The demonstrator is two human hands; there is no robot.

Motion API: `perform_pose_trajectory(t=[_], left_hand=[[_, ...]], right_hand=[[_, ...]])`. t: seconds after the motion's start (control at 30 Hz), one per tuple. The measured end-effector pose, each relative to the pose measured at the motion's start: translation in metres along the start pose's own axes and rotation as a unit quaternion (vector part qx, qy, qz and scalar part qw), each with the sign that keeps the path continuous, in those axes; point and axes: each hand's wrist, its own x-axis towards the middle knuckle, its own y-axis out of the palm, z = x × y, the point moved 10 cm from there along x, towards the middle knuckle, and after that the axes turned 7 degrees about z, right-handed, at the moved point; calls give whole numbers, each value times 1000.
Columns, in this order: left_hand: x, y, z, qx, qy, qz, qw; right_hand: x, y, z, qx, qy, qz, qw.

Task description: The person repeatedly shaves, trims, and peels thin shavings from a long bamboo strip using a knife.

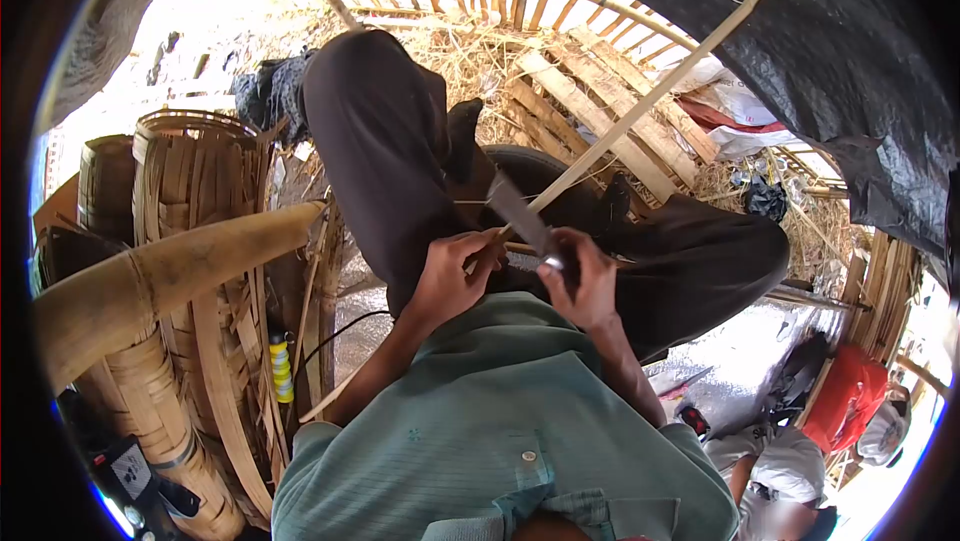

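Note:
My right hand is wrapped around the dark handle of a knife, with the broad metal blade pointing up and to the left. In my left hand is a long, pale bamboo strip, pinched between the fingers near its lower end. From there the strip slants up and right, toward a black plastic sheet. The blade lies against or just beside the strip close to my left fingers; whether they touch I cannot tell. Both hands are in front of my lap, between my bent knees.
Tall woven bamboo baskets and a thick bamboo pole stand on the left. Ahead lie wooden slats and straw. The black plastic sheet hangs at upper right. Near a red bag, another person is partly visible.

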Motion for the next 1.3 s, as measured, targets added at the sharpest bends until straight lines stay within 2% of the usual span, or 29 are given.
perform_pose_trajectory(t=[0.1, 0.2, 0.3, 0.33, 0.4, 0.43, 0.5, 0.63, 0.7, 0.8, 0.93, 1.03, 1.07, 1.17, 1.2, 1.3], left_hand=[[3, -7, -39, 154, 139, -37, 977], [3, -4, -37, 217, 168, -55, 960], [5, -2, -1, 103, 64, 5, 993], [6, 0, 6, 88, 42, -4, 995], [5, 0, 17, 62, -3, -23, 998], [9, 0, 15, 36, 3, -27, 999], [17, 1, 8, -19, 15, -40, 999], [15, 6, 6, -23, 24, -33, 999], [17, 6, 9, -15, 4, -23, 1000], [16, 1, -1, 23, 43, -38, 998], [14, 2, 2, 61, 70, -34, 995], [25, 8, 21, -85, -58, 26, 994], [26, 7, 16, -81, -59, 16, 995], [28, 9, 20, -99, -48, 23, 994], [28, 10, 22, -72, -54, 40, 995], [27, 10, 28, -20, -56, 69, 996]], right_hand=[[-6, 21, 14, -61, -33, 59, 996], [-6, 30, 20, -117, -55, 75, 989], [-5, 33, -2, -171, 39, 111, 978], [-2, 26, 3, -215, 15, 93, 972], [3, 17, -9, -245, 32, 111, 962], [7, 13, -15, -259, 39, 120, 958], [22, -9, -13, -286, 33, 70, 955], [39, -34, -12, -304, 36, 6, 952], [34, -16, -5, -308, 1, 72, 949], [16, 18, 1, -254, -33, 189, 948], [16, 12, -8, -360, -30, 170, 917], [28, -6, -9, -371, -36, 83, 924], [33, -13, -12, -359, -5, 84, 929], [29, -17, -15, -326, -5, 29, 945], [23, -11, -16, -312, -4, 39, 949], [14, 14, -5, -341, -68, 162, 924]])
